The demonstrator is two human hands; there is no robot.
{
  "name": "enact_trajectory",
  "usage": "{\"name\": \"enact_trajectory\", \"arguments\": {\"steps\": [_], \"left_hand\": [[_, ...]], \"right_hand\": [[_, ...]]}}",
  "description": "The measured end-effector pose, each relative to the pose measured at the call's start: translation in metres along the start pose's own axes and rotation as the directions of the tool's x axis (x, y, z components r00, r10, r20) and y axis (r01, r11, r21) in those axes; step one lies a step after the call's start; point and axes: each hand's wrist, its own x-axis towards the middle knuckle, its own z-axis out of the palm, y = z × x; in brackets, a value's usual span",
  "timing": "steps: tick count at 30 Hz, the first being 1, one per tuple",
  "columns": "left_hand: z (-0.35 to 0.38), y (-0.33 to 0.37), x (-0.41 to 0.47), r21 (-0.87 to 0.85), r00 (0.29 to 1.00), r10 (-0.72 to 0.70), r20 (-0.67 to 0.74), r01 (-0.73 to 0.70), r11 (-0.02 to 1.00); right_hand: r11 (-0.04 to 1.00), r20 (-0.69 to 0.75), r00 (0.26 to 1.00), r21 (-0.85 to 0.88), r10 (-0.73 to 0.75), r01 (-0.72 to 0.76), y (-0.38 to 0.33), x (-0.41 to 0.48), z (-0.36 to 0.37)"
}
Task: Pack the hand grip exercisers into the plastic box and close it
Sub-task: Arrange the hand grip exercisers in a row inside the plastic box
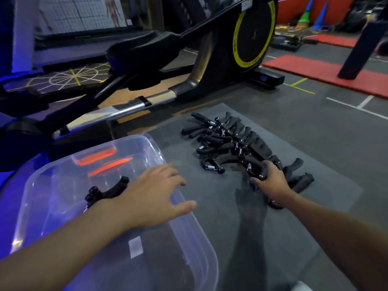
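Exercisers (235, 143) lie piled on the mat (315, 156) just right of the box (134, 137), one already inside, so your right hand (270, 181) curls round the nearest exerciser (255, 171) while your left hand (153, 194) spreads empty over the rim, probably to steady it.

The person's arms are bare as far as the picture's edges. The left forearm (63, 244) is slim and smooth and ends in the left hand (155, 192), which is also bare. The right forearm (336, 223) and right hand (270, 181) look the same. A pale patch (302, 287) at the bottom edge may be clothing, but too little of it shows to tell.
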Motion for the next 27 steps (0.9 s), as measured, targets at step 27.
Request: {"name": "enact_trajectory", "arguments": {"steps": [27], "left_hand": [[-0.003, 0.002, 0.0, -0.01, 0.999, 0.009, 0.05, -0.008, 1.0]], "right_hand": [[0.938, 0.145, 0.981, -0.305, -0.127, 0.166, -0.009, -0.007, 0.022]]}}
